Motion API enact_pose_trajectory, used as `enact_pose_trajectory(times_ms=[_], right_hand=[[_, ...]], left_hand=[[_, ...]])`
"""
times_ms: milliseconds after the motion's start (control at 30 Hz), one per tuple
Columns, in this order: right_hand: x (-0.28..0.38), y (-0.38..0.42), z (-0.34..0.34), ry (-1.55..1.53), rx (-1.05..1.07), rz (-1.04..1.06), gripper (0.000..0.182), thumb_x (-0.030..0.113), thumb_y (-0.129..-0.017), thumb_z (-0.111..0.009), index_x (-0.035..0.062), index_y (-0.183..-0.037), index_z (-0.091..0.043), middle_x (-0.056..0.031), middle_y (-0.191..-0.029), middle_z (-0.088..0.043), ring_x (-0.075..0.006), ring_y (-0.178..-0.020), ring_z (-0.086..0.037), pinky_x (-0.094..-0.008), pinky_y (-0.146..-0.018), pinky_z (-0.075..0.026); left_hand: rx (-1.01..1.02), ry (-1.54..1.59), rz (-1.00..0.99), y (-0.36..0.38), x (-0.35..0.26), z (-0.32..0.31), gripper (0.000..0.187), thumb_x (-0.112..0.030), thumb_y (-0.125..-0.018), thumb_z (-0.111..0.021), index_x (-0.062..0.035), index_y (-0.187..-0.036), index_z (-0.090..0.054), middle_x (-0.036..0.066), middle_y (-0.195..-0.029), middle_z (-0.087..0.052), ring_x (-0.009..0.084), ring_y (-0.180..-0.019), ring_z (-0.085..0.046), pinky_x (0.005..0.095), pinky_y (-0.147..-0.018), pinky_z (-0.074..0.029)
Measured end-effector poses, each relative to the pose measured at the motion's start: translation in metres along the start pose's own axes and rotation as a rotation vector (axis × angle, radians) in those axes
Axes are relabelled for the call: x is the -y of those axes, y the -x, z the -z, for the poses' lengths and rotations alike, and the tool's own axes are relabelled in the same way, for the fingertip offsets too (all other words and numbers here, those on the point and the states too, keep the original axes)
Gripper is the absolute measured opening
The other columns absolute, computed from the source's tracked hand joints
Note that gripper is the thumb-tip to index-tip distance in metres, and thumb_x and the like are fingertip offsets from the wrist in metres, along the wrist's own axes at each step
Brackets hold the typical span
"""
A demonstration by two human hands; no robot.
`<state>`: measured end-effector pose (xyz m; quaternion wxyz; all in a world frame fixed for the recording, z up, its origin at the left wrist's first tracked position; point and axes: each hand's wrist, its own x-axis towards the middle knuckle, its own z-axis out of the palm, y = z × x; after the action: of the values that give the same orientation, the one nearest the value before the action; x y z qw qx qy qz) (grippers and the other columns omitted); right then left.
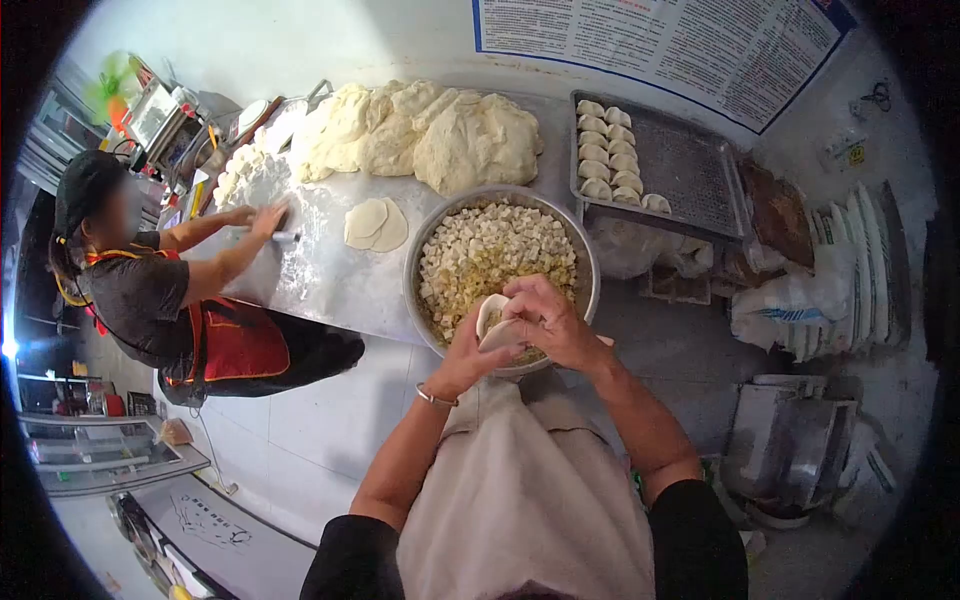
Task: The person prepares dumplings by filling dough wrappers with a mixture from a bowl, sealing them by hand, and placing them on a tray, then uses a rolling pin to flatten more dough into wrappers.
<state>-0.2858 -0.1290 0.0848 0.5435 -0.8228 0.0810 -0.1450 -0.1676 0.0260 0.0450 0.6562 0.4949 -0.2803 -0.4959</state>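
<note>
A round dough wrapper (492,318), folded partway up with filling inside, rests in my left hand (468,355), whose fingers curl around it. My right hand (552,325) has its fingers bent and pressed at the wrapper's right edge. A small pale tip pokes out past the right side of that hand; what it belongs to is hidden. Both hands are over the near rim of a big metal bowl (594,262). Diced white and yellowish-green filling (500,243) fills the bowl. Several flat wrappers (377,224) lie overlapped on the metal table left of it.
A dark perforated tray (682,160) at the back right bears rows of filled dumplings (608,150). Large dough lumps (420,130) sit along the wall. At left, a co-worker (150,270) in a red apron works over the floured table (310,285). White sacks (850,270) are stacked right.
</note>
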Motion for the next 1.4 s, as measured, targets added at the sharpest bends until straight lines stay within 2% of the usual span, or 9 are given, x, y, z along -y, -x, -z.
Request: enact_pose_trajectory(times_ms=[133, 233, 267, 467, 567, 867, 1067, 1267, 1400], right_hand=[[0.037, 0.0, 0.005, 0.116, -0.221, 0.223, 0.041, 0.02, -0.083, -0.076, 0.006, -0.119, -0.062, -0.0114, -0.112, -0.056, -0.0239, -0.101, -0.059, -0.0352, -0.084, -0.049], [0.033, 0.017, 0.002, -0.102, -0.343, -0.052, 0.059, 0.025, -0.085, -0.077, 0.0027, -0.134, -0.054, -0.0055, -0.103, -0.054, -0.0144, -0.087, -0.054, -0.0284, -0.073, -0.046], [0.02, 0.02, 0.003, -0.384, -0.272, -0.074, 0.062, 0.03, -0.085, -0.079, 0.0001, -0.134, -0.056, 0.0, -0.091, -0.051, -0.0091, -0.076, -0.046, -0.0239, -0.066, -0.041], [0.035, 0.015, -0.003, 0.215, -0.511, 0.268, 0.026, 0.017, -0.085, -0.076, 0.0023, -0.106, -0.071, -0.0043, -0.071, -0.058, -0.0167, -0.059, -0.056, -0.03, -0.056, -0.045], [0.043, 0.017, 0.004, 0.477, -0.517, 0.419, 0.019, 0.012, -0.085, -0.074, 0.0035, -0.101, -0.071, -0.007, -0.071, -0.061, -0.0218, -0.059, -0.06, -0.0337, -0.054, -0.047], [0.044, 0.018, 0.016, 0.284, -0.319, 0.341, 0.026, 0.018, -0.083, -0.076, 0.0063, -0.107, -0.072, -0.0068, -0.086, -0.064, -0.0223, -0.073, -0.061, -0.0359, -0.066, -0.05], [0.062, 0.016, 0.023, 0.044, -0.191, 0.122, 0.025, 0.018, -0.085, -0.075, 0.0065, -0.107, -0.073, -0.0088, -0.1, -0.062, -0.0201, -0.092, -0.057, -0.0333, -0.081, -0.046], [0.011, 0.025, -0.004, -0.662, -0.254, 0.007, 0.021, 0.02, -0.091, -0.071, 0.0024, -0.102, -0.073, -0.003, -0.095, -0.06, -0.0138, -0.091, -0.054, -0.0307, -0.079, -0.044], [0.004, 0.027, -0.019, -0.598, -0.296, -0.057, 0.018, 0.019, -0.093, -0.069, 0.0018, -0.099, -0.072, -0.0022, -0.09, -0.059, -0.0123, -0.086, -0.054, -0.0293, -0.077, -0.043]], left_hand=[[-0.115, 0.044, -0.074, 0.009, -0.018, -0.014, 0.058, -0.007, -0.085, -0.074, -0.0079, -0.135, -0.044, 0.007, -0.124, -0.058, 0.0172, -0.111, -0.059, 0.0326, -0.091, -0.053], [-0.147, 0.356, -0.074, 0.01, -0.039, -0.029, 0.055, -0.002, -0.086, -0.071, -0.0092, -0.134, -0.043, 0.008, -0.127, -0.056, 0.0198, -0.112, -0.06, 0.0354, -0.092, -0.054], [-0.145, 0.46, -0.079, 0.01, -0.042, -0.033, 0.054, 0.0, -0.087, -0.07, -0.0096, -0.133, -0.043, 0.008, -0.128, -0.056, 0.0207, -0.112, -0.06, 0.0365, -0.093, -0.055], [-0.114, 0.527, -0.043, 0.013, -0.03, -0.039, 0.047, 0.003, -0.088, -0.067, -0.0096, -0.127, -0.043, 0.011, -0.132, -0.053, 0.0239, -0.12, -0.057, 0.0428, -0.102, -0.051], [-0.063, 0.58, -0.031, 0.015, -0.048, -0.053, 0.045, 0.002, -0.089, -0.067, -0.0104, -0.125, -0.044, 0.01, -0.13, -0.054, 0.0229, -0.12, -0.056, 0.0407, -0.102, -0.051], [-0.009, 0.118, -0.22, 0.015, -0.041, -0.044, 0.041, 0.0, -0.09, -0.067, -0.009, -0.125, -0.048, 0.01, -0.131, -0.057, 0.0185, -0.118, -0.056, 0.0323, -0.098, -0.048], [0.005, -0.382, -0.241, 0.015, -0.053, -0.037, 0.071, -0.008, -0.084, -0.075, -0.0069, -0.145, -0.039, 0.011, -0.139, -0.052, 0.0206, -0.124, -0.053, 0.0337, -0.104, -0.044], [0.247, 0.091, -0.232, 0.014, -0.062, -0.037, 0.079, -0.023, -0.086, -0.075, -0.0016, -0.15, -0.033, 0.014, -0.147, -0.044, 0.0222, -0.13, -0.049, 0.0364, -0.108, -0.039], [0.156, -0.148, -0.251, 0.012, -0.055, -0.033, 0.063, -0.026, -0.094, -0.065, -0.0001, -0.146, -0.04, 0.015, -0.144, -0.05, 0.0228, -0.128, -0.051, 0.0363, -0.108, -0.038]])
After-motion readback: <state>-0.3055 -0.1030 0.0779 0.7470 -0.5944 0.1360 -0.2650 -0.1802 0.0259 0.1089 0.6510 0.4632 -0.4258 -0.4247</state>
